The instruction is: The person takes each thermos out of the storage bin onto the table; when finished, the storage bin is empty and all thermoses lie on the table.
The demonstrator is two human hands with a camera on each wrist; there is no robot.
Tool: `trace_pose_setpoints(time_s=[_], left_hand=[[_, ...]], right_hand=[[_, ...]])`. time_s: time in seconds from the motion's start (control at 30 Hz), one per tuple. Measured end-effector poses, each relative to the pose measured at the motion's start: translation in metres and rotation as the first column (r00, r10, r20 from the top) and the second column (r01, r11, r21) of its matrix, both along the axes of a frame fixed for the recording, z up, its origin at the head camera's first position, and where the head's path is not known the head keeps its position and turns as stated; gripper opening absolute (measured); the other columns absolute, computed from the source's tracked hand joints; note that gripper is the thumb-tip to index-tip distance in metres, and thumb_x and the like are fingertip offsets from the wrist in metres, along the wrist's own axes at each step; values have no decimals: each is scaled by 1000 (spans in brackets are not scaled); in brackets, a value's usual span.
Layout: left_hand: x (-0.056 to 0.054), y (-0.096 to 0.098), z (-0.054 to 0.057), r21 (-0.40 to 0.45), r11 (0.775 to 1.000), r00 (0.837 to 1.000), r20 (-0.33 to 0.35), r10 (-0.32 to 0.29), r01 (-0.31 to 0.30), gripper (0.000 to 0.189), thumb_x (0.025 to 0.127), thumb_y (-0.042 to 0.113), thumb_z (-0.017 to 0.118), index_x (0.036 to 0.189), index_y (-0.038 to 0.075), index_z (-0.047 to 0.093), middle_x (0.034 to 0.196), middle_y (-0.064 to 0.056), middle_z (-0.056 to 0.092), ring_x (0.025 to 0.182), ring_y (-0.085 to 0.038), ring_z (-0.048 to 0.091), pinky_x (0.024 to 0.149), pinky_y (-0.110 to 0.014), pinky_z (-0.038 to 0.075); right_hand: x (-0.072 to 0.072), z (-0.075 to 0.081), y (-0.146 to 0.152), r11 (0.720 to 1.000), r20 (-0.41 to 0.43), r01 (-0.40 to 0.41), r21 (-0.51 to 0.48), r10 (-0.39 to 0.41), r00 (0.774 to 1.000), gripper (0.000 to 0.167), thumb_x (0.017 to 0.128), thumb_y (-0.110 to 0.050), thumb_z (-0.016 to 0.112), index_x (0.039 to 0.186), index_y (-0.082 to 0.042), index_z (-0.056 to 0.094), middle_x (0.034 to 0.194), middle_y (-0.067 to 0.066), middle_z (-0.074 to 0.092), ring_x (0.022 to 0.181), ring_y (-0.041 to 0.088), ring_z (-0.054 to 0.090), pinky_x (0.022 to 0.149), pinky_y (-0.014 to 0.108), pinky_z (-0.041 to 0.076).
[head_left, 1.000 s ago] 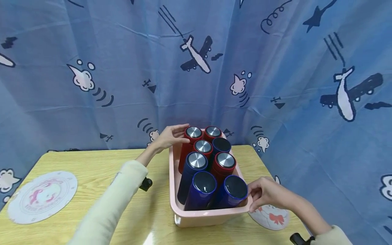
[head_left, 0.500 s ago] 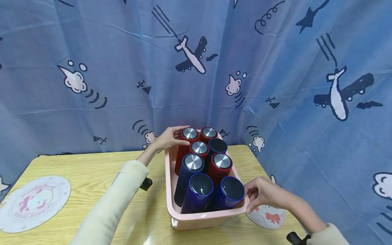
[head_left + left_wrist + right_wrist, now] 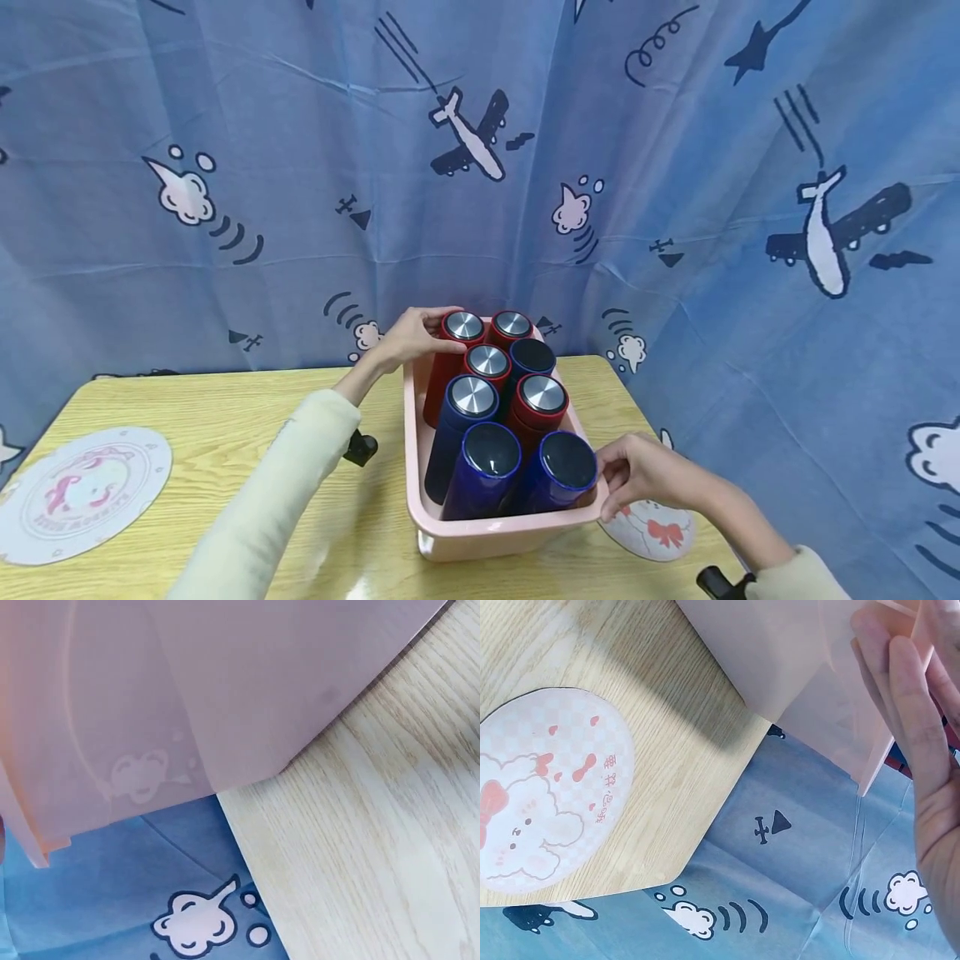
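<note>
A pale pink plastic bin (image 3: 510,527) stands on the table, packed with upright thermos bottles. Several are red with brushed silver lids, such as the red thermos (image 3: 444,387) at the far left. One blue thermos (image 3: 448,442) also has a silver lid; other blue ones show glossy black tops, like the blue thermos (image 3: 480,492) in front. My left hand (image 3: 408,340) grips the bin's far left corner, thumb overlapping the far red thermos. With thumb and fingers my right hand (image 3: 652,473) pinches the near right rim. In the right wrist view its fingers (image 3: 911,697) curl over the bin edge.
On the wooden table (image 3: 300,417) lie a round printed mat (image 3: 90,492) at left and another round mat (image 3: 656,533) at right, partly behind my right hand. A blue curtain (image 3: 337,167) with airplane prints hangs behind and along the right side.
The head view has shifted slightly, moving the scene to the left in the picture. Both hands keep their places on the bin, and the bottles stand as before.
</note>
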State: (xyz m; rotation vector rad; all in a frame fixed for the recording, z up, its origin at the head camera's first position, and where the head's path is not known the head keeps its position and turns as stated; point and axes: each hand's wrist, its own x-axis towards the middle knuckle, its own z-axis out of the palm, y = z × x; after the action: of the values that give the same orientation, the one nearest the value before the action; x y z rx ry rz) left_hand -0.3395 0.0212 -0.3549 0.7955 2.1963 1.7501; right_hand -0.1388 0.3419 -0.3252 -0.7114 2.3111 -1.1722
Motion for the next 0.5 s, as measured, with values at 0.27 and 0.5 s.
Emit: trace_pose_setpoints(time_s=[0.27, 0.5], left_hand=[[1, -9, 13, 39, 999, 1000, -2, -8, 8, 65, 78, 8, 80, 137, 5, 53, 118, -14, 66, 108, -22, 64, 92, -32, 51], [6, -16, 26, 28, 999, 1000, -3, 26, -26, 67, 76, 7, 81, 137, 5, 52, 118, -15, 66, 107, -23, 64, 89, -32, 52]], right_hand=[[-1, 0, 1, 1000, -13, -18, 5, 18, 1000, 25, 75, -11, 81, 91, 4, 69, 75, 6, 69, 65, 6, 64, 56, 25, 55], [-2, -1, 2, 1000, -34, -19, 17, 19, 999, 26, 74, -12, 81, 91, 3, 70, 75, 5, 69, 65, 6, 64, 56, 26, 56]])
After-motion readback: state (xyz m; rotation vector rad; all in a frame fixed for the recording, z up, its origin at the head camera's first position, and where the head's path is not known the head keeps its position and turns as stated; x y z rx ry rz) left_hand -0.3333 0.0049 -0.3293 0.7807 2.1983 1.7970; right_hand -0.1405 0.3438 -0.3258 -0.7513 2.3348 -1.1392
